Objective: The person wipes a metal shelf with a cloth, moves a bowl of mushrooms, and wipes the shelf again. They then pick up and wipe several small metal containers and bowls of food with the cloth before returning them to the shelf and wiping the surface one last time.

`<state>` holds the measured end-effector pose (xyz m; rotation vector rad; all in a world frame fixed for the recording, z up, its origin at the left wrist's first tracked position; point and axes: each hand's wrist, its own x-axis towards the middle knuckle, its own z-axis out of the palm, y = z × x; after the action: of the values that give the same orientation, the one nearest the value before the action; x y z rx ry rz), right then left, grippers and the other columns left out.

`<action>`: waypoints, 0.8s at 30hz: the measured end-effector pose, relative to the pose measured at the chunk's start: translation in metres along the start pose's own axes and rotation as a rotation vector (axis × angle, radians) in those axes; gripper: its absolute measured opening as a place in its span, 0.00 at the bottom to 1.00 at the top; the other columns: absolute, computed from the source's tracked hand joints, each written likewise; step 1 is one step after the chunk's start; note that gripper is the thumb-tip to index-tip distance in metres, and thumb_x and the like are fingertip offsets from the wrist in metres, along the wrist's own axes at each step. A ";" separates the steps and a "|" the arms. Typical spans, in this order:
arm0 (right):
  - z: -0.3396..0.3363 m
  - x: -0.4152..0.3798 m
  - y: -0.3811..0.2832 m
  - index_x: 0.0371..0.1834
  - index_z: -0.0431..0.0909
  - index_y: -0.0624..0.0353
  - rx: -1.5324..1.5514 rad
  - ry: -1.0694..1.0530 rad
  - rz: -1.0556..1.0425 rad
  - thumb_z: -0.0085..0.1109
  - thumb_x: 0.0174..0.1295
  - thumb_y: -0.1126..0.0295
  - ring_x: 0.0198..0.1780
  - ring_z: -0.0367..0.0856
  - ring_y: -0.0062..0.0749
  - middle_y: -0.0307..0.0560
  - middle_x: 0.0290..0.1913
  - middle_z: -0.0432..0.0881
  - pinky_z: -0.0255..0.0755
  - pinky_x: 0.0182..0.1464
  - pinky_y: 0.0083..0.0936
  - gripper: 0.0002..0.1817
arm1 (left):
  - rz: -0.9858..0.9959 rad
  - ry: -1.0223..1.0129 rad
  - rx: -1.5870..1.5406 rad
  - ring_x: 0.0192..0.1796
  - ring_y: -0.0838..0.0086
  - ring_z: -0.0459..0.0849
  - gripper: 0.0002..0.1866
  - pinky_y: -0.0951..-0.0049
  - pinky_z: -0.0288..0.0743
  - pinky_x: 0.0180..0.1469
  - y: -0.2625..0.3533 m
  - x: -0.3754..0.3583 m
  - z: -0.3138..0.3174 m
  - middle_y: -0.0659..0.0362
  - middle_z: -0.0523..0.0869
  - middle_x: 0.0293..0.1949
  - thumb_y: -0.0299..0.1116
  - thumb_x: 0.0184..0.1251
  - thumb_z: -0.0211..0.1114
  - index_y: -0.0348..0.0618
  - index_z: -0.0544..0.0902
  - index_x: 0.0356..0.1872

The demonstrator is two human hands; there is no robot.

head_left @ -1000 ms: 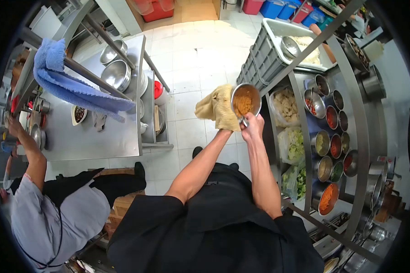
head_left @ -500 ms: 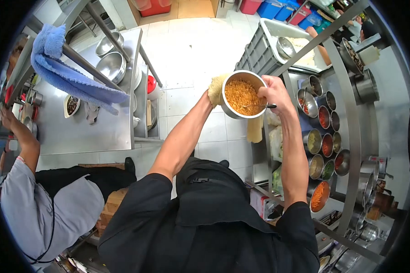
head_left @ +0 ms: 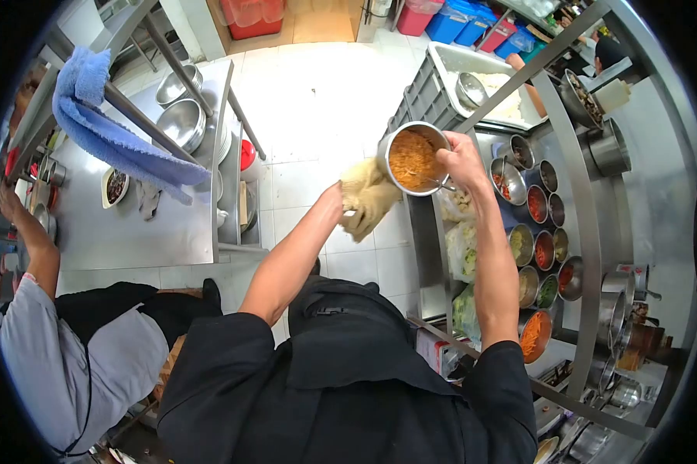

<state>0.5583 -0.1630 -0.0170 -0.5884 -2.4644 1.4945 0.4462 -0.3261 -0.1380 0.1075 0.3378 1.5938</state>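
My right hand grips the rim of a metal pot, its thumb over the edge. The pot is tilted, and loose orange-brown food that looks like fried rice or crumbs lies inside. A dark-tipped spoon handle sticks out at the lower right rim. My left hand, mostly hidden, is closed on a tan cloth that hangs bunched just left of the pot. Whether the cloth still touches the pot wall is hard to tell.
Right of me, a steel rack holds several metal tins of chopped vegetables. Beyond it stands a grey crate with a bowl inside. To the left, a steel table carries bowls, and another person works beside it. White tiled floor lies ahead.
The cloth in my left hand has dropped lower and hangs more loosely. The pot has tilted, and its contents have slid toward the lower side. My view has shifted slightly.
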 end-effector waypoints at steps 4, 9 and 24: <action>-0.034 0.001 0.022 0.31 0.77 0.68 -0.068 0.242 0.133 0.45 0.46 0.81 0.26 0.72 0.19 0.38 0.23 0.76 0.68 0.27 0.21 0.11 | 0.189 0.096 0.256 0.38 0.76 0.80 0.16 0.79 0.79 0.37 0.037 -0.041 -0.007 0.58 0.79 0.41 0.39 0.71 0.50 0.38 0.72 0.50; -0.062 0.011 0.085 0.23 0.68 0.55 0.854 0.567 0.592 0.50 0.53 0.77 0.14 0.62 0.17 0.34 0.16 0.65 0.53 0.12 0.15 0.04 | 0.299 -0.250 0.307 0.34 0.77 0.78 0.10 0.80 0.76 0.32 0.042 -0.043 -0.033 0.59 0.79 0.34 0.36 0.68 0.53 0.38 0.74 0.38; 0.050 -0.020 0.042 0.32 0.72 0.63 0.456 0.385 0.467 0.46 0.44 0.84 0.09 0.61 0.22 0.41 0.16 0.68 0.53 0.09 0.22 0.11 | 1.000 0.381 0.483 0.40 0.74 0.78 0.09 0.74 0.73 0.45 -0.021 0.053 0.005 0.60 0.80 0.40 0.30 0.66 0.52 0.39 0.77 0.42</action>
<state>0.5671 -0.1947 -0.0770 -1.2658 -1.6907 1.8114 0.4644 -0.2729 -0.1461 0.3900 1.0866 2.4912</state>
